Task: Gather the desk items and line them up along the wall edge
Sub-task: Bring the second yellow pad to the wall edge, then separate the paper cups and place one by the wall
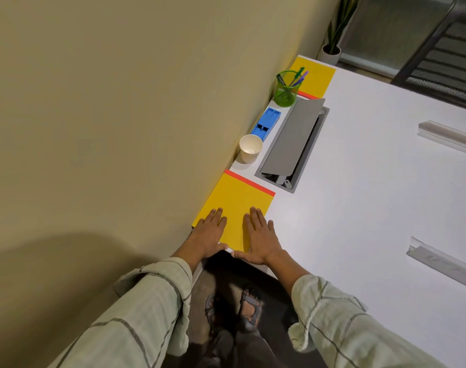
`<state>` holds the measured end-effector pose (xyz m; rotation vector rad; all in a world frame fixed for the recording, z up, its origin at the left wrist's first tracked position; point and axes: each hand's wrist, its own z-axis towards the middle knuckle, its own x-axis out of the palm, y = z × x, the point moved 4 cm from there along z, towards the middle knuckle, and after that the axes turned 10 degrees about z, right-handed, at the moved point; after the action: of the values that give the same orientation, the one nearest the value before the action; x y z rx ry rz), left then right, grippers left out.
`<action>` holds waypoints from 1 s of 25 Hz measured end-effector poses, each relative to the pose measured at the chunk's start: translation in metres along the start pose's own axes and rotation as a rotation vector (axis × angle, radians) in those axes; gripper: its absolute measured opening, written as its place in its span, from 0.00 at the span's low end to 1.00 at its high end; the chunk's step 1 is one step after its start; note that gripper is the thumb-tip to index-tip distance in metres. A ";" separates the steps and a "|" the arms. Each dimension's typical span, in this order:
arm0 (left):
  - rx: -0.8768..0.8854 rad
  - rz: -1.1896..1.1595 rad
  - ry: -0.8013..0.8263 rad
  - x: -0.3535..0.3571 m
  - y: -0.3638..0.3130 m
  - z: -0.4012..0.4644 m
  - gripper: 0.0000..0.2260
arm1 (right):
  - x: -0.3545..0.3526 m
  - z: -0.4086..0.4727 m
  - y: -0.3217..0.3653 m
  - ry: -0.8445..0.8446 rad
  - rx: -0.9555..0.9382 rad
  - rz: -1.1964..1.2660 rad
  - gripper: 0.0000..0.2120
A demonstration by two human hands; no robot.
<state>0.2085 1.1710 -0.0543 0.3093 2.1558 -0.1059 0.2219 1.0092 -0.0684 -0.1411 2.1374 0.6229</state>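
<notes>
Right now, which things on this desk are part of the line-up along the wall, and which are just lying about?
Part of the job:
near yellow notepad, under both the left hand and right hand
paper cup
blue tray
green pen holder
far yellow notepad

Just lying about:
grey cable hatch
two clear plastic strips
potted plant
mesh chair

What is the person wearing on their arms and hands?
Both arms wear loose, pale green sleeves crossed by thin dark lines in a big check pattern, the left sleeve and the right sleeve alike. The cuffs stop short of the wrists. The left hand and right hand are bare: no gloves, rings or watch show.
</notes>
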 end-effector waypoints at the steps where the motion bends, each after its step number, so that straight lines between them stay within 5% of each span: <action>1: 0.003 0.008 0.009 -0.005 0.000 -0.002 0.38 | -0.003 -0.003 0.000 -0.005 -0.007 0.019 0.58; 8: -0.088 0.039 0.001 -0.057 -0.013 0.000 0.37 | -0.055 -0.015 -0.009 -0.114 -0.024 0.086 0.51; 15: -0.140 -0.001 -0.099 -0.111 0.004 0.030 0.37 | -0.151 0.022 -0.006 -0.441 -0.043 0.273 0.37; 25: -0.056 -0.085 -0.209 -0.138 0.014 0.086 0.35 | -0.181 0.114 -0.008 -0.495 0.093 0.401 0.43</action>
<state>0.3555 1.1426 0.0109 0.1667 1.9609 -0.1201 0.4177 1.0347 0.0148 0.4604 1.7113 0.6993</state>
